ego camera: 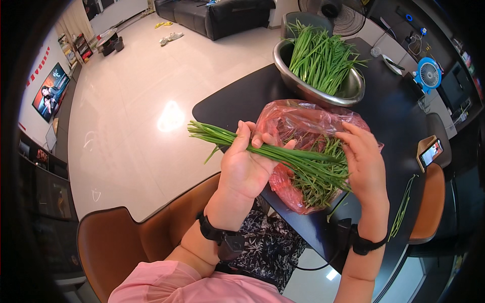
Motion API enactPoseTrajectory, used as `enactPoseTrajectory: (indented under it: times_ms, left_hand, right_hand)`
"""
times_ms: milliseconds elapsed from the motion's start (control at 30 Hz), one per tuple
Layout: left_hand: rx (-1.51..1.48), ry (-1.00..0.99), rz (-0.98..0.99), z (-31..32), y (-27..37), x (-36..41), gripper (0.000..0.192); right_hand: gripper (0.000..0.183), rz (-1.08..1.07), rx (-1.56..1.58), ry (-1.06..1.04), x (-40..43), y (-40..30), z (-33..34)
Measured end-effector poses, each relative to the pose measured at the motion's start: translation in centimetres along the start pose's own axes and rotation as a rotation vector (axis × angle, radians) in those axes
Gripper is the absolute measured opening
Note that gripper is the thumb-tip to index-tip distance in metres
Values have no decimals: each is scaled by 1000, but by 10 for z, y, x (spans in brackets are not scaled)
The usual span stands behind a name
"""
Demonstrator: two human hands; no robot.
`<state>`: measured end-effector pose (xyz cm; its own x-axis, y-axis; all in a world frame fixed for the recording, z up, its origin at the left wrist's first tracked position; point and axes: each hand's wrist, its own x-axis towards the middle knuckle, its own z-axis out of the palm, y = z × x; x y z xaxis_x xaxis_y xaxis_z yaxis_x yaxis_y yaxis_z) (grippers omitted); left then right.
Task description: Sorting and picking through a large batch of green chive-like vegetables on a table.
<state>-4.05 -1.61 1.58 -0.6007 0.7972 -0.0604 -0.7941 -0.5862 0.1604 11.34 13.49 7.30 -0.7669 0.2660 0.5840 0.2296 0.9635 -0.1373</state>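
My left hand, palm up, is closed around a bundle of green Chinese chives, with the thumb on the near side. The bundle slants from upper left to lower right above a pink plastic bag. My right hand is at the bundle's lower right end, fingers extended and slightly apart; its thumb is hidden. Loose, tangled chive trimmings lie in the open bag. Behind the bag, a steel basin holds a large heap of chives.
The bag and basin stand on a dark table. A few long stalks lie near its right side, close to a phone on a stand. A small blue fan is at the far right. Brown chairs flank the table.
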Motion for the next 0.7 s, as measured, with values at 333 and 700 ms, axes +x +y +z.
enactPoseTrajectory:
  times_ms: [333, 700]
  left_hand:
    - [31, -21, 24, -2, -1, 0, 21]
    - [85, -18, 45, -2, -11, -1, 20]
  right_hand:
    - [19, 16, 268, -50, 3, -36, -6]
    - [7, -89, 166, -8, -3, -20, 16]
